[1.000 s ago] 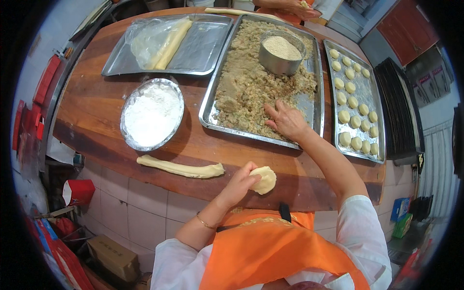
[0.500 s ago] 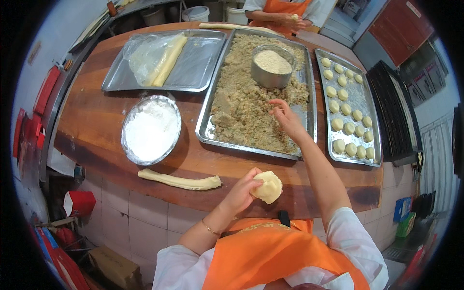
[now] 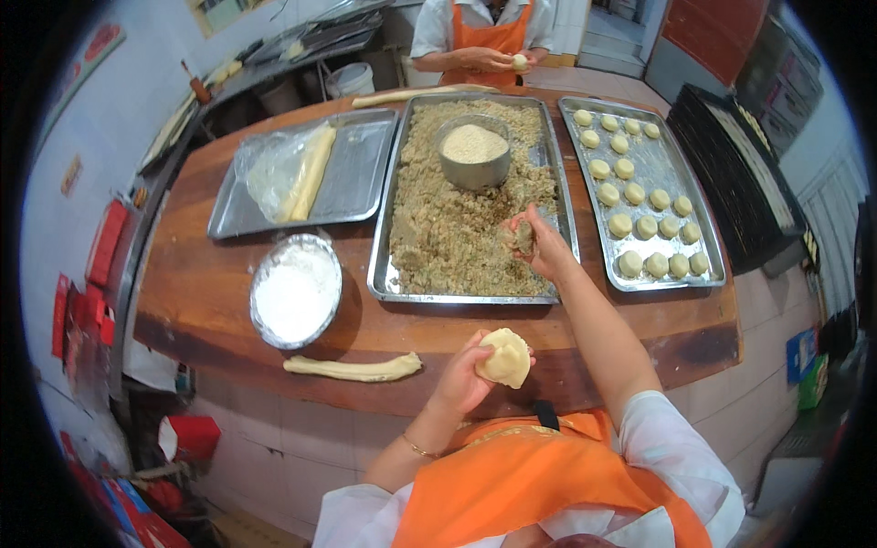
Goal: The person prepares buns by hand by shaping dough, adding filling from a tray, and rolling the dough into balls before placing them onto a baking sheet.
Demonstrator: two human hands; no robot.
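My left hand (image 3: 464, 378) holds a flat round of pale dough (image 3: 504, 357) over the near edge of the wooden table (image 3: 201, 283). My right hand (image 3: 539, 243) is raised above the middle metal tray (image 3: 384, 265) and pinches a lump of brown crumbly filling (image 3: 523, 236). That tray is heaped with the same filling (image 3: 448, 228) and has a steel bowl of pale crumbs (image 3: 473, 151) standing in it. A rope of dough (image 3: 353, 368) lies on the table left of my left hand.
A foil dish of white flour (image 3: 295, 290) sits left of the filling tray. The right tray (image 3: 671, 187) carries several shaped dough balls. The left tray (image 3: 352, 178) holds dough under plastic wrap. Across the table a person in an orange apron (image 3: 484, 41) shapes a ball.
My right hand has lifted off the filling tray with a lump of filling. My left hand has raised the dough round slightly and turned it toward me.
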